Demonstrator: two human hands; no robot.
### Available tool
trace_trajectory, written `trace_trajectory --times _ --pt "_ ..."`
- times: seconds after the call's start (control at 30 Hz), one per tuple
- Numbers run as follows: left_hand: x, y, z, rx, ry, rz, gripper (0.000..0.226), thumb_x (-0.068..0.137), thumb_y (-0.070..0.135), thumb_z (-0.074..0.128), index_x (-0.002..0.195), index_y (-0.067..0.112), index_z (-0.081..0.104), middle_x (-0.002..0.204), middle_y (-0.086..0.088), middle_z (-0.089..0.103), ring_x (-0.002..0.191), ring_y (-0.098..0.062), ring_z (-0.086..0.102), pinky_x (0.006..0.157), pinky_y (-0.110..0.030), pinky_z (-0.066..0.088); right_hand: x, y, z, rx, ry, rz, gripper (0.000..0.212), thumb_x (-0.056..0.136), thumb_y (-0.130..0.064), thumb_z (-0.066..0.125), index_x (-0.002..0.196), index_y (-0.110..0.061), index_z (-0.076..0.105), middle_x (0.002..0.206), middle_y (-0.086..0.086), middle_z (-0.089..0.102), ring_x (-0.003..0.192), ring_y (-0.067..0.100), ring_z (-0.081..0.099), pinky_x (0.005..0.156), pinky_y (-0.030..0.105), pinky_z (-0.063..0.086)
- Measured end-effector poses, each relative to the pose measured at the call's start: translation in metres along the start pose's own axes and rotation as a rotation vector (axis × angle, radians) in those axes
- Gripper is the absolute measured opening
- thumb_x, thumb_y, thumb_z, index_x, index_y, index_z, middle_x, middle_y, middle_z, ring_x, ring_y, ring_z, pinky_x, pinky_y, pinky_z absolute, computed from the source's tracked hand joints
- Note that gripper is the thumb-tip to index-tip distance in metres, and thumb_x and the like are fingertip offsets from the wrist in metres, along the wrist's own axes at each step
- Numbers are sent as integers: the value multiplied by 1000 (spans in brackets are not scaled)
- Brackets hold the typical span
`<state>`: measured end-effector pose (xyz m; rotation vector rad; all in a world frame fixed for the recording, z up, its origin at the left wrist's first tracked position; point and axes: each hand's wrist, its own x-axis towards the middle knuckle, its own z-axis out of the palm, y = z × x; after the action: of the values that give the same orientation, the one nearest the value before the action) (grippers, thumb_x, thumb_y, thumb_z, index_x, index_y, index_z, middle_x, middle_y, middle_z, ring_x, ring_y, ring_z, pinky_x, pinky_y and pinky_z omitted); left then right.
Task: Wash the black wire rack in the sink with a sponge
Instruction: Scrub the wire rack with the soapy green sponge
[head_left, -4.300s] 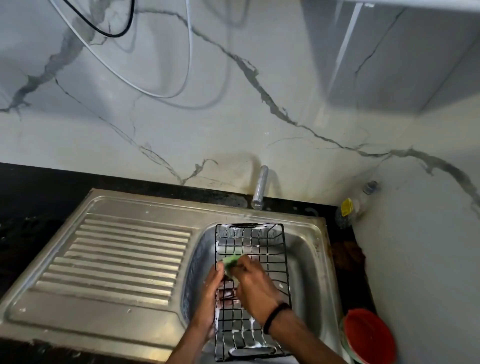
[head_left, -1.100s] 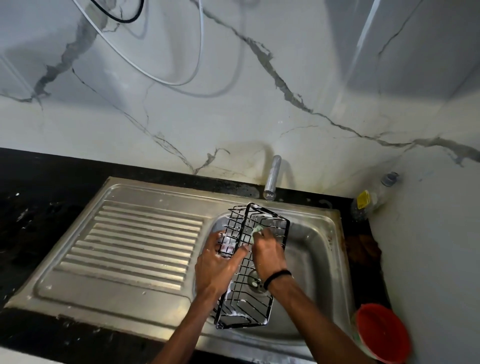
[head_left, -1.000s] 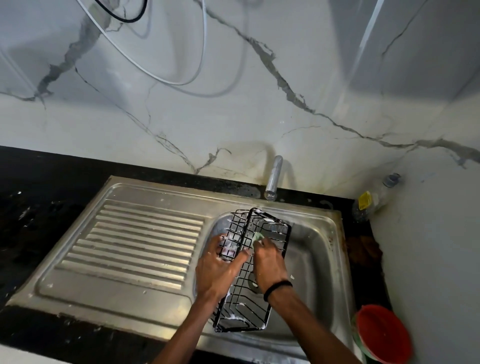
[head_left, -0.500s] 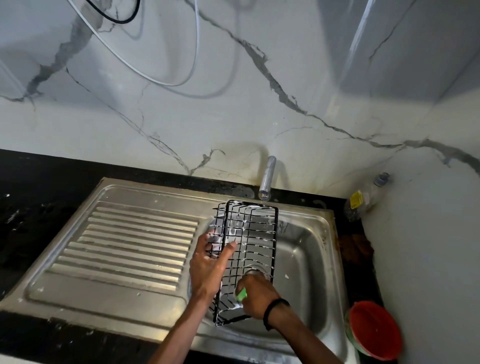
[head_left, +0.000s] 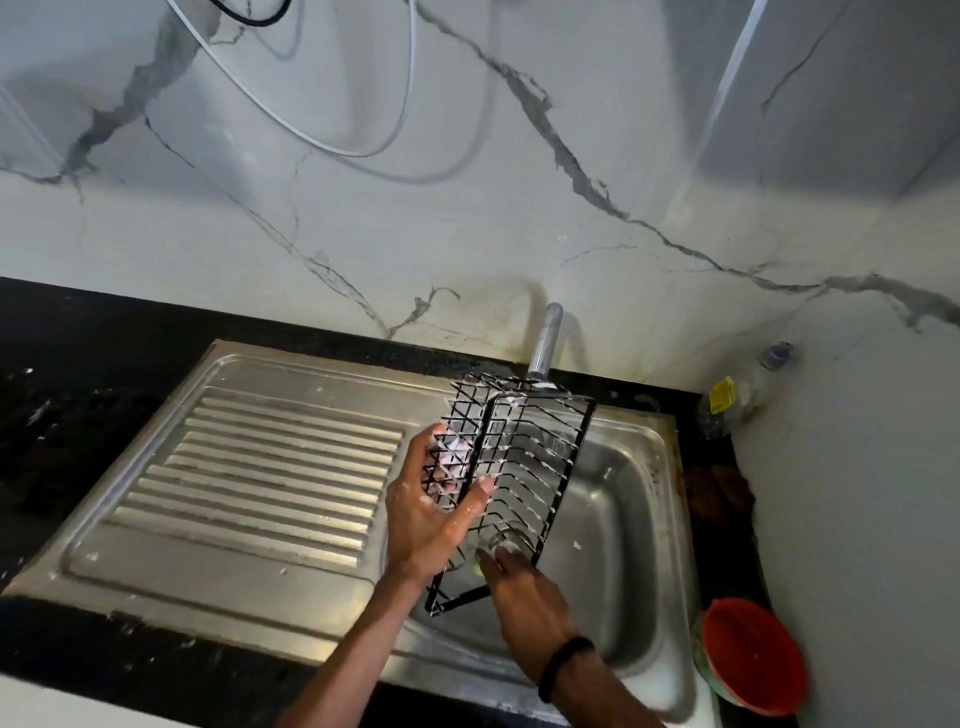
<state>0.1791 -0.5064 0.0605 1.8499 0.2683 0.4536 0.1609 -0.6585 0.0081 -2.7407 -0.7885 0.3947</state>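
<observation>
The rack (head_left: 511, 486) is tipped up on its near end over the sink (head_left: 618, 519) basin, its far end raised toward the tap (head_left: 545, 340) and its wires flecked with white suds. The left hand (head_left: 431, 512) grips the rack along its left side — fingers curled behind the wires, thumb pressed across the front. The right hand (head_left: 519, 587) is at the rack's near end, fingers closed over the sponge (head_left: 477, 568), of which only a small yellow-green edge shows; it presses against the lower wires. A black band (head_left: 563, 660) circles the right wrist.

Left of the basin lies the sink's ribbed drainboard (head_left: 260, 473), wet and spotted with foam. The sink is set in a black desk (head_left: 78, 374), which is speckled with white splashes. Right of the sink, near the front edge, stands a red tub (head_left: 750, 657). Behind the sink's right corner, against the wall, leans a clear bottle (head_left: 737, 397) with a yellow label. Above the sink, on the marbled wall (head_left: 467, 208), hang a white cable (head_left: 332, 140) and a black one — both looping out of the top of the view.
</observation>
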Motion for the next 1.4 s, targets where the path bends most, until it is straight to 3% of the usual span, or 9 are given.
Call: trace_trajectory --times 0.07,0.17,0.3,0.47,0.57,0.7,0.9,1.1,1.4 --pt "3 -3 -1 -22 15 -8 85 75 61 77 143 16 54 124 21 68 114 13 61 97 -12 48 -5 -1 6 14 34 25 82 57 8 70 134 -18 62 125 8 64 114 25 67 83 29 59" --pt "1 -10 -2 -19 46 -24 84 76 65 77 144 21 54 135 12 65 125 0 61 101 -26 52 -18 -10 -8 148 -51 73 71 82 5 46 147 -23 47 144 9 52 130 30 53 106 33 43" --pt "-9 -5 4 -36 74 -15 88 79 65 74 142 7 54 122 18 65 99 24 61 86 -5 50 -24 -36 -22 291 -130 112 71 89 2 41 151 -32 41 151 8 45 137 29 44 114 31 33" --pt "-8 -15 3 -19 151 -45 90 77 75 72 141 15 56 131 4 68 119 5 61 96 -16 51 -16 -53 -43 548 -195 183 50 81 -11 43 122 -25 67 126 7 66 122 23 55 104 28 43" --pt "-6 -21 3 -41 184 -59 88 77 76 71 140 16 56 136 -4 67 121 -15 65 102 -32 54 -2 -40 -55 877 -186 307 32 75 -10 50 93 -18 76 92 -2 74 85 13 68 78 33 57" --pt "-3 -17 4 -66 141 -71 83 80 68 73 144 20 51 127 -4 69 82 -4 71 76 -26 60 16 -32 -71 1051 -238 450 38 81 8 62 102 -21 76 107 3 73 98 18 69 79 31 58" --pt "2 -17 3 -32 113 -33 86 75 78 72 143 31 49 129 16 66 98 -7 74 77 -34 65 31 -29 -102 1069 -316 424 29 82 5 63 104 -10 76 101 6 72 77 14 63 59 24 53" --pt "-5 -15 -1 15 1 14 82 76 79 68 143 37 45 128 23 62 89 -1 75 68 -21 62 41 -13 -132 1303 -226 459 33 85 7 64 102 -20 75 118 6 70 100 20 64 72 33 53" --pt "-11 -27 -7 119 -69 28 95 70 82 73 147 33 46 143 11 61 127 -8 62 97 -36 60 38 7 -163 1888 -68 549 29 89 16 56 117 9 63 109 25 73 89 33 75 71 33 64"
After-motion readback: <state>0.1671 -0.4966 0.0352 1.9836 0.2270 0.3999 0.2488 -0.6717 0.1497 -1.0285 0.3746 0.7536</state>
